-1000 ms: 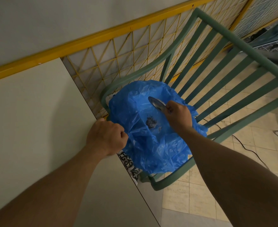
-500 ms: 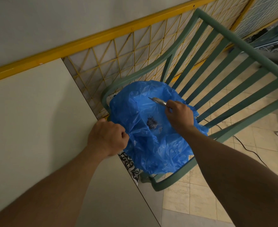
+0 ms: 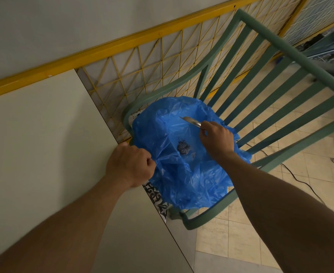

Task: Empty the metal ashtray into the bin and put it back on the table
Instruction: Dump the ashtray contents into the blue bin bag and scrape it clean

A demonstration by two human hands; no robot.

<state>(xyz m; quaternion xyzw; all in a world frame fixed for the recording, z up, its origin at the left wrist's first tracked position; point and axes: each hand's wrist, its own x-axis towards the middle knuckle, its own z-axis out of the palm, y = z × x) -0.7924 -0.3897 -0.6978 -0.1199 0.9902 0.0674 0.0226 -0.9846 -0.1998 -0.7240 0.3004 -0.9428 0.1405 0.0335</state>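
Observation:
A blue plastic bin bag (image 3: 189, 174) lies spread open on the seat of a green slatted chair. A dark heap of ash (image 3: 183, 147) rests in its hollow. My right hand (image 3: 216, 137) pinches the rim of the small metal ashtray (image 3: 190, 121), held edge-on and tilted over the bag's far side. My left hand (image 3: 130, 164) is closed on the bag's near-left edge, pulling it taut beside the table corner. The ashtray's inside is hidden from this angle.
The pale table (image 3: 40, 154) fills the left, its edge running diagonally by the bag. The green chair (image 3: 280, 91) stands against a yellow mesh railing (image 3: 142, 62). A black cable (image 3: 300, 180) trails over the tiled floor at right.
My right hand has turned the ashtray from showing its round face to nearly edge-on and lifted it slightly. My left hand keeps its hold on the bag.

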